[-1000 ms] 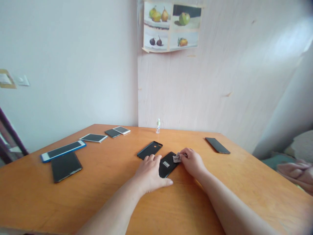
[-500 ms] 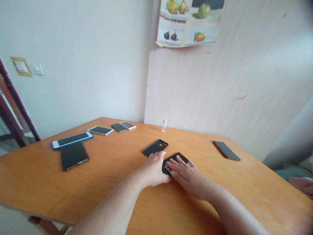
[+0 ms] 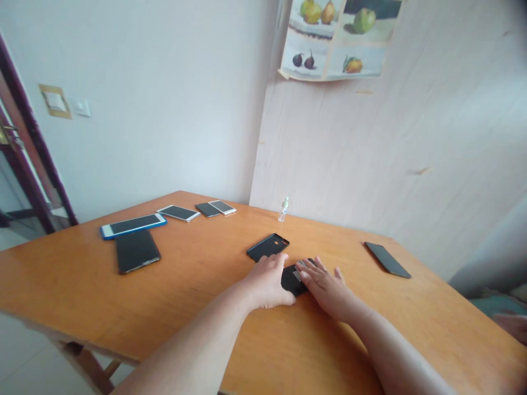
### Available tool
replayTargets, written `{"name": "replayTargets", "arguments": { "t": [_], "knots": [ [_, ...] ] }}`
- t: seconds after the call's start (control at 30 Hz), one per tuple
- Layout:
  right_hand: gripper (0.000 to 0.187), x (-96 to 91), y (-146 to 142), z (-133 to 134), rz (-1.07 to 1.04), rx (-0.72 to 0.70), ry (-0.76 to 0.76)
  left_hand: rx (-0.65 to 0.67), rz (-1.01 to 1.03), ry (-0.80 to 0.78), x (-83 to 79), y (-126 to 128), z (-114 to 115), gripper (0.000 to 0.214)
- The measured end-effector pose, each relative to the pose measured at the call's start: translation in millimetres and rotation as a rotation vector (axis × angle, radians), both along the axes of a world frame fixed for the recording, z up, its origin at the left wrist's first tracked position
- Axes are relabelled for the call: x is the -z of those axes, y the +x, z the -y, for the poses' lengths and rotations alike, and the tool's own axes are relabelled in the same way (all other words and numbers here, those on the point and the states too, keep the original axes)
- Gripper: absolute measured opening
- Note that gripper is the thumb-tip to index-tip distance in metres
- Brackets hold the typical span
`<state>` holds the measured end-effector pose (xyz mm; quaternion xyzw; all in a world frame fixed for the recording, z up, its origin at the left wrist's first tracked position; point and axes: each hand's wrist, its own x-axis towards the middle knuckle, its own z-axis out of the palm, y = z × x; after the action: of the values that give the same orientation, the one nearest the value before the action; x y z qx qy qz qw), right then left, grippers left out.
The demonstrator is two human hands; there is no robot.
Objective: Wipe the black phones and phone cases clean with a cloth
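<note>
A black phone (image 3: 293,282) lies flat on the wooden table (image 3: 197,318) between my two hands. My left hand (image 3: 269,282) grips its left end, thumb on the near edge and fingers on the far edge. Across the upper right part of the phone lies my right hand (image 3: 323,282), fingers extended and pressed down. A small whitish piece, like a wipe (image 3: 302,264), shows under those fingertips; most of it is hidden. Just beyond my left hand rests an empty black phone case (image 3: 267,247) with a round hole.
To the left lie a black phone (image 3: 138,251), a white phone in a blue case (image 3: 134,225), a white phone (image 3: 179,213) and two more devices (image 3: 222,207). A small clear bottle (image 3: 283,210) stands at the back. A dark flat phone (image 3: 387,259) lies right. Another person's hand (image 3: 513,326) shows at the right edge.
My right hand's fingertips have slid over the phone toward its far right end, uncovering more of its left part. My left hand keeps its grip. The whole view has shifted slightly.
</note>
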<state>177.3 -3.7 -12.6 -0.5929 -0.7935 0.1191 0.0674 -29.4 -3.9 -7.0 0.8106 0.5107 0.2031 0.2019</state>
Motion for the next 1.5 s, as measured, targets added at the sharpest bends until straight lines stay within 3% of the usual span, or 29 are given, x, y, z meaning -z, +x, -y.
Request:
{"name": "replayTargets", "arguments": {
  "t": [0.07, 0.13, 0.33, 0.4, 0.5, 0.57, 0.63, 0.8, 0.87, 0.97, 1.03, 1.1, 1.23, 1.3, 1.5],
  "knots": [
    [0.057, 4.2, 10, -10, 0.047, 0.155, 0.037, 0.004, 0.012, -0.027, -0.3, 0, 0, 0.098],
    [0.057, 5.4, 11, -12, 0.062, 0.184, 0.051, 0.011, 0.035, -0.031, 1.1, 1, -1, 0.101],
    [0.055, -2.1, -24, 7, -0.056, -0.228, -0.002, 0.01, 0.134, 0.022, 12.2, 1, -5, 0.111],
    [0.055, -1.5, -22, 0, -0.024, -0.156, 0.019, 0.004, 0.149, 0.01, 12.7, 1, -5, 0.117],
    [0.057, 3.2, -5, -19, 0.05, 0.118, 0.055, -0.005, 0.146, -0.03, 9.9, 2, -4, 0.124],
    [0.057, 5.4, 3, -24, 0.071, 0.196, 0.065, -0.009, 0.139, -0.046, 8.0, 2, -3, 0.125],
    [0.058, 4.3, 0, -17, 0.05, 0.134, 0.055, -0.01, 0.135, -0.044, 7.7, 2, -4, 0.125],
    [0.057, -5.1, -25, 14, -0.06, -0.241, -0.036, 0.02, 0.152, -0.004, 10.8, 0, -6, 0.116],
    [0.057, -5.5, -20, 12, -0.008, -0.175, -0.02, 0.016, 0.144, -0.01, 10.5, 0, -6, 0.118],
    [0.056, -1.7, 5, -3, 0.119, 0.116, 0.025, 0.0, 0.122, -0.036, 7.8, 0, -5, 0.124],
    [0.056, -0.8, 17, -7, 0.158, 0.21, 0.018, -0.005, 0.109, -0.048, 6.1, 0, -5, 0.122],
    [0.055, -4.1, 16, -1, 0.138, 0.156, -0.004, -0.002, 0.097, -0.043, 5.4, 0, -5, 0.12],
    [0.056, -18.7, -11, 31, -0.038, -0.201, -0.1, 0.006, 0.081, -0.009, 5.6, -1, -5, 0.113],
    [0.054, -23.1, -16, 40, -0.076, -0.285, -0.126, 0.01, 0.073, -0.005, 5.1, -1, -5, 0.111],
    [0.041, -14.7, 24, 7, 0.109, 0.023, 0.114, 0.008, 0.06, -0.071, 0.6, -2, -5, 0.109]
  ]
}}
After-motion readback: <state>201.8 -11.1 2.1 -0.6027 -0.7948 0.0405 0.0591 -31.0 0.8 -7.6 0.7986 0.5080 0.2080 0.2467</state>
